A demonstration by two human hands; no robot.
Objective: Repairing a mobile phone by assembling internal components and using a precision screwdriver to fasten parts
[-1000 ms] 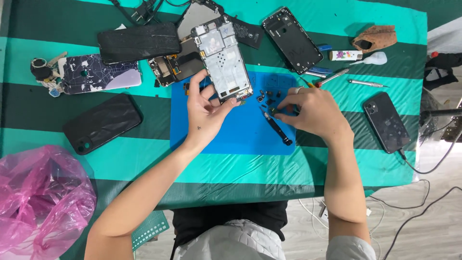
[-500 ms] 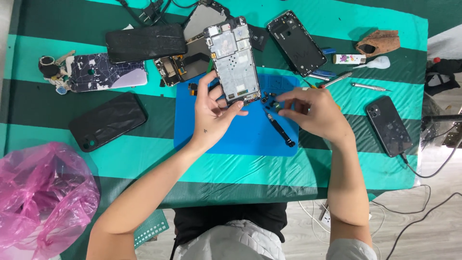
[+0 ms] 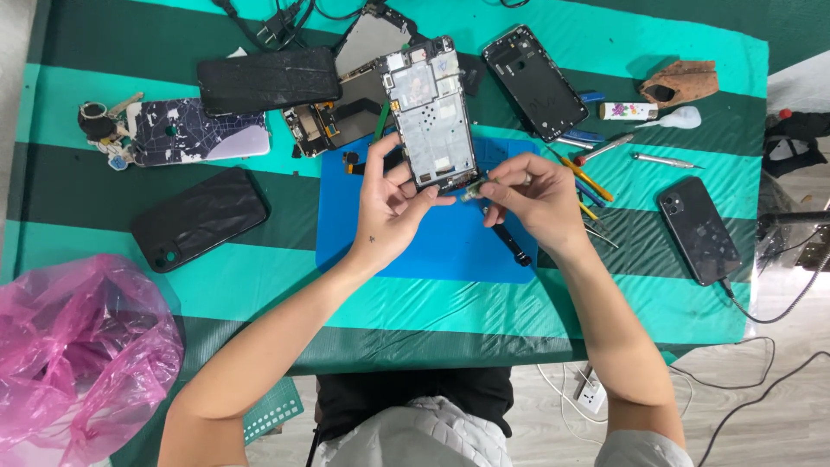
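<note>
Left hand (image 3: pixel 391 201) grips the opened grey phone frame with bare circuit board (image 3: pixel 430 112) above the blue rubber mat (image 3: pixel 432 238) on the worktop; right hand (image 3: pixel 529 197) pinches a small green-tipped part (image 3: pixel 471 194) at its lower edge; seating it apparently needs fine alignment.

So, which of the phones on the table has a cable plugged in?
The black phone at the right edge of the striped cloth; a dark cable leaves its lower end. The others show none.

I see an opened phone frame (image 3: pixel 430 112), metal midplate exposed, lifted above the blue mat (image 3: pixel 432 238), bottom edge toward me; a small part (image 3: pixel 469 194) sits at its lower corner.
</note>
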